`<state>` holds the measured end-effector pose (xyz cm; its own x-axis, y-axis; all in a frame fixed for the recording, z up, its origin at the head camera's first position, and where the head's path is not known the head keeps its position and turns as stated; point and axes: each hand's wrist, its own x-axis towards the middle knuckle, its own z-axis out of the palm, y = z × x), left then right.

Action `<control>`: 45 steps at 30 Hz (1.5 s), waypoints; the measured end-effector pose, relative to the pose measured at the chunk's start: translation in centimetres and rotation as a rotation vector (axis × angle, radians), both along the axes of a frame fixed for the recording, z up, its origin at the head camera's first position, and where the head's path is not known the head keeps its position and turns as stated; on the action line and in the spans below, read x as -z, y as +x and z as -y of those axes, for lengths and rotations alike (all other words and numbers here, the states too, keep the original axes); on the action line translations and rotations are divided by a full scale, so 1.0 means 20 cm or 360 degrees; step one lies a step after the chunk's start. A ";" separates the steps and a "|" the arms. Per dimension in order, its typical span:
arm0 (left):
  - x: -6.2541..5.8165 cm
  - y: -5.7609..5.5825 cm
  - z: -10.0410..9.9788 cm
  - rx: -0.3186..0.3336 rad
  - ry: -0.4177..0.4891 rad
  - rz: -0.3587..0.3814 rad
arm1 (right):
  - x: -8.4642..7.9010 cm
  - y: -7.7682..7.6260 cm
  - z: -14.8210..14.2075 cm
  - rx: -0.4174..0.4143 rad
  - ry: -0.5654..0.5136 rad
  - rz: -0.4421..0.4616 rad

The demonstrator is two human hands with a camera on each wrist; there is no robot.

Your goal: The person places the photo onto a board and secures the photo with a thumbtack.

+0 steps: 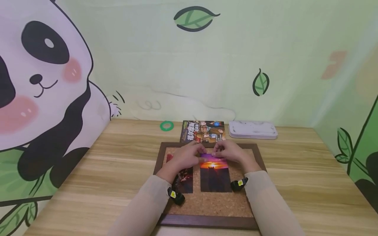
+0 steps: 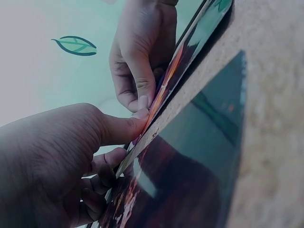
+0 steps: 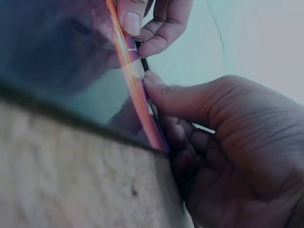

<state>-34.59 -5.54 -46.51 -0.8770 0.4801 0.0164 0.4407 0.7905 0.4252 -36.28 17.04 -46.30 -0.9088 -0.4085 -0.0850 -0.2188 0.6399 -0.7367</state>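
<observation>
A glossy sunset photo (image 1: 215,178) lies on a cork board (image 1: 218,205) with a dark wooden frame. My left hand (image 1: 187,156) pinches its upper left edge, thumb on the print and the other fingers curled beyond it. At the top edge, my right hand (image 1: 231,151) pinches the same photo between thumb and curled fingers. The two thumbs are close together in the left wrist view. Left of the sunset print is a second, darker photo (image 1: 186,183) with red patches, partly hidden under my left hand and forearm.
Behind the board, a printed picture sheet (image 1: 203,131) lies on the wooden table (image 1: 118,170). A green ring (image 1: 161,126), like a tape roll, is to its left, and a white flat case (image 1: 253,130) to its right. A painted fabric wall rises behind.
</observation>
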 end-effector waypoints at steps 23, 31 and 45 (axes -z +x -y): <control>0.00 0.00 0.01 -0.0006 -0.0015 -0.0009 | -0.01 0.00 0.00 -0.0007 -0.0080 0.0004; 0.00 -0.01 0.02 -0.0003 -0.0016 0.0000 | -0.01 0.01 0.00 0.0063 -0.0115 0.0063; 0.01 0.01 0.02 0.0020 0.0031 0.0008 | -0.02 0.02 0.01 0.0077 -0.0035 0.0070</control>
<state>-34.40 -5.91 -46.80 -0.8710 0.4909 0.0213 0.4485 0.7765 0.4426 -35.94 16.84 -45.84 -0.9232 -0.3662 -0.1170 -0.1547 0.6325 -0.7590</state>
